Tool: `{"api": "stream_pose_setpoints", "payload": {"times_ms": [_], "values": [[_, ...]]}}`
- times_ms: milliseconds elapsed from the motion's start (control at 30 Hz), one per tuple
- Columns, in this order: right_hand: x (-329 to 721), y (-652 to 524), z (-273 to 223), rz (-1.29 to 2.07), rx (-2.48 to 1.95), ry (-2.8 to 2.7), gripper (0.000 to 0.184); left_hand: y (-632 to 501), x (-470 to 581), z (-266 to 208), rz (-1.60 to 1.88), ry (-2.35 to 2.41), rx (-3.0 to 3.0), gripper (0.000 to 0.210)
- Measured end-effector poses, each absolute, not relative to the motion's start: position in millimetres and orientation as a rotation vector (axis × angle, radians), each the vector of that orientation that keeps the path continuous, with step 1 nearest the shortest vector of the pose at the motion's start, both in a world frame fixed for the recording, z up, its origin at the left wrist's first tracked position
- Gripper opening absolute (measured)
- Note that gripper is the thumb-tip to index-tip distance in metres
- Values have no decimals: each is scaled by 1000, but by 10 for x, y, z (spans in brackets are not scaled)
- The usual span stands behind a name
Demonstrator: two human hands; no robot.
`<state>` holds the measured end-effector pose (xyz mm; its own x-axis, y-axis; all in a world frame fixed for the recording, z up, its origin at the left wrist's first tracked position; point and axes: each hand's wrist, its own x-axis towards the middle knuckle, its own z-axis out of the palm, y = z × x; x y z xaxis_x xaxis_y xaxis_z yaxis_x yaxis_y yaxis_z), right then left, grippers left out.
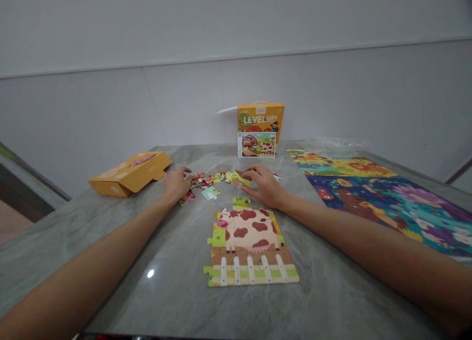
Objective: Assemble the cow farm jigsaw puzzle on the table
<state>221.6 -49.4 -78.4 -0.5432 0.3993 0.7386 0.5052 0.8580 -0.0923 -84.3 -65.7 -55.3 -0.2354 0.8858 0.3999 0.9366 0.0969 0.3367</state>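
A partly joined jigsaw puzzle (250, 246) showing a spotted cow and a white fence lies flat on the table in front of me. Just above its top edge sits a green puzzle piece (241, 201). Beyond that is a heap of loose puzzle pieces (217, 177). My left hand (177, 185) rests at the left side of the heap, fingers slightly apart and curved, with nothing visible in them. At the right side, my right hand (264, 185) has its fingers closed on a yellow-green puzzle piece (242, 179), which is tilted up. Its fingers partly hide other pieces.
An orange box (131, 173) lies at the left. At the back, a small picture card (257, 145) of a farm stands against an upright orange box (261, 115). Colourful finished puzzles (383, 202) cover the right side, with clear plastic wrap (332, 143) behind.
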Motion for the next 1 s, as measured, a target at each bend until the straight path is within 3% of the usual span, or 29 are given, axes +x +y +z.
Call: {"api": "stream_pose_setpoints", "payload": {"times_ms": [267, 367, 467, 600, 733, 1000], "values": [[2287, -359, -842, -49, -1195, -2148, 19, -976, -414, -358, -342, -1884, -2127, 41], [2294, -375, -848, -60, -1339, -2149, 17, -1056, -290, -401, -226, -1816, -2252, 42], [2287, -408, -833, -111, -1375, -2117, 28, -1061, -271, -495, -229, -1737, -2419, 35], [2282, -433, -805, -153, -1233, -2143, 25, -1027, -333, -583, -386, -1471, -2728, 27], [2268, -440, -803, -106, -845, -2339, 23, -1015, -348, -620, -488, -1266, -2906, 32], [2223, -478, -771, 114, -473, -2574, 27, -993, -285, -631, -541, -1563, -2578, 26]]}}
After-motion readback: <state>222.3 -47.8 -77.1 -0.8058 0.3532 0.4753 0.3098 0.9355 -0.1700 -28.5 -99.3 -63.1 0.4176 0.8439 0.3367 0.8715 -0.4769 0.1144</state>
